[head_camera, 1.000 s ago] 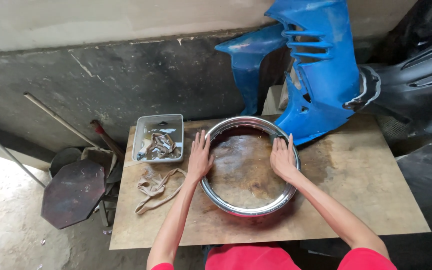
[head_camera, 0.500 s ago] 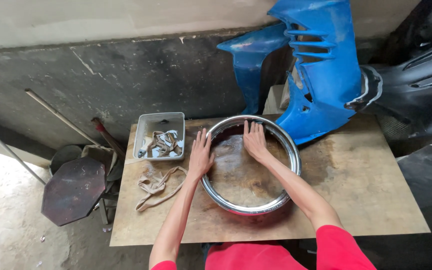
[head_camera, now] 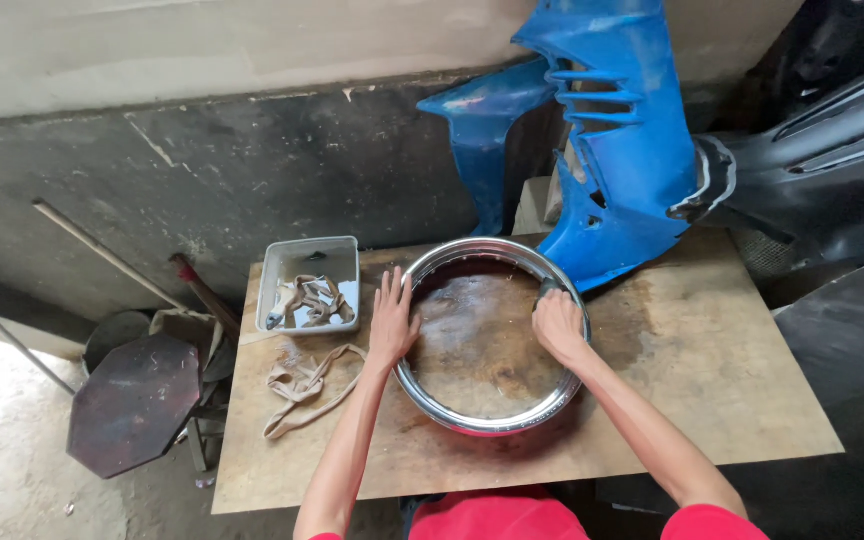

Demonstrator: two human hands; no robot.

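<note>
A chrome wheel rim lies flat in the middle of a stained wooden board that serves as a table top, its far edge almost against a blue plastic fairing that leans at the far right. The left hand lies on the rim's left side, fingers spread flat and pointing away, palm pressing down on the metal. The right hand sits on the rim's far right side, fingers curled together over the edge; something dark shows just past the knuckles, but whether it is a pad in the grip or only shadow cannot be told. The work in hand looks like rubbing or feeling the rim's wall on the right while the left hand pins the ring so it does not slide. The next move would call for steady downward pressure on the left and a firm hold on the right, since the ring rests loose on the board and could skate toward the fairing. To the left of the rim a tan strap lies in loops, and beyond it a grey tray holds more straps. An octagonal stool stands off the board's left edge.
</note>
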